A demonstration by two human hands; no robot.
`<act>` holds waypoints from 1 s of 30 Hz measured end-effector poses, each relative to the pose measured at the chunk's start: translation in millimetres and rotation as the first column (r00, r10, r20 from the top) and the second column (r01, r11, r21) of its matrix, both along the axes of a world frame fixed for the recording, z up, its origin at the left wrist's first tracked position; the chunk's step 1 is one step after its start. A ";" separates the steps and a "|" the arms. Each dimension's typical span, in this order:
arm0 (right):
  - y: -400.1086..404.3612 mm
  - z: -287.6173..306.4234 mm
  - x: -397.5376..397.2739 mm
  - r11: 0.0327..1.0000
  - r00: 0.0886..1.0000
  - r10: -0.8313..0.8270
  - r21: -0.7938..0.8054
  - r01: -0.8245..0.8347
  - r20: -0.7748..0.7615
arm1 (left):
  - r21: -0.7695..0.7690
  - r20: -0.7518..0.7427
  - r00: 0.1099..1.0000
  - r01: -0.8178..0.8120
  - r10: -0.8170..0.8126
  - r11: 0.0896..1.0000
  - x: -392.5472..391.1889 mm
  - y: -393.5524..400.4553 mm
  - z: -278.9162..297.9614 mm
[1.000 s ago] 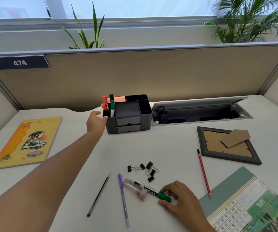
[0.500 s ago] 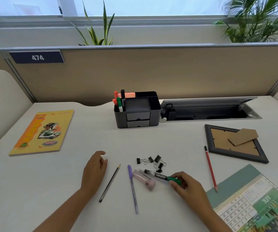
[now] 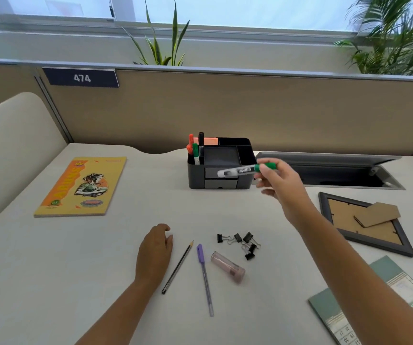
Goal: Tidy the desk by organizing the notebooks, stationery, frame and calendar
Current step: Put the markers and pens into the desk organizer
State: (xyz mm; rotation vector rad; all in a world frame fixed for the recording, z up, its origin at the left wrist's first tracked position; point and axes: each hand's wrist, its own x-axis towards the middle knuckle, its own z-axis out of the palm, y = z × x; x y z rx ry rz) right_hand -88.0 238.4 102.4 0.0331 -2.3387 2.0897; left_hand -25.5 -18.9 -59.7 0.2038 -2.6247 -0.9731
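Observation:
My right hand (image 3: 276, 181) holds a green-capped marker (image 3: 246, 169) by its cap end, lifted level in front of the black desk organizer (image 3: 221, 163), which has several pens standing in its left slot. My left hand (image 3: 154, 252) rests flat on the desk beside a black pencil (image 3: 178, 267). A purple pen (image 3: 205, 277), a pink eraser case (image 3: 228, 267) and several black binder clips (image 3: 240, 242) lie near the front. A yellow notebook (image 3: 81, 186) lies at the left. A dark picture frame (image 3: 364, 222) lies face down at the right, and a calendar (image 3: 374, 307) sits at the bottom right.
A beige partition (image 3: 225, 110) labelled 474 runs along the back of the desk. An open cable tray (image 3: 337, 171) is set into the desk right of the organizer. Plants stand behind the partition.
My right hand lifted the green marker off the desk and carried it up to the organizer. My left hand came back from the organizer and now rests by the pencil.

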 end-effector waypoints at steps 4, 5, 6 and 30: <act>-29.5 14.1 -38.7 0.999 1.000 0.017 0.036 -0.016 -0.015 | -0.001 0.005 1.000 -0.003 0.003 1.000 1.1 0.1 0.6; -36.4 14.4 -45.8 0.998 1.000 0.026 0.061 -0.025 -0.013 | 0.009 0.008 1.000 -0.010 0.010 1.000 1.3 -0.2 0.7; -42.8 13.9 -52.1 0.996 0.999 0.035 0.088 -0.034 -0.010 | 0.021 0.011 1.000 -0.017 0.017 1.000 0.9 -0.7 0.5; -36.7 -56.6 15.1 0.624 0.886 0.422 0.646 -0.439 0.194 | -0.024 -0.015 1.000 -0.019 0.019 1.000 -1.2 -5.1 0.7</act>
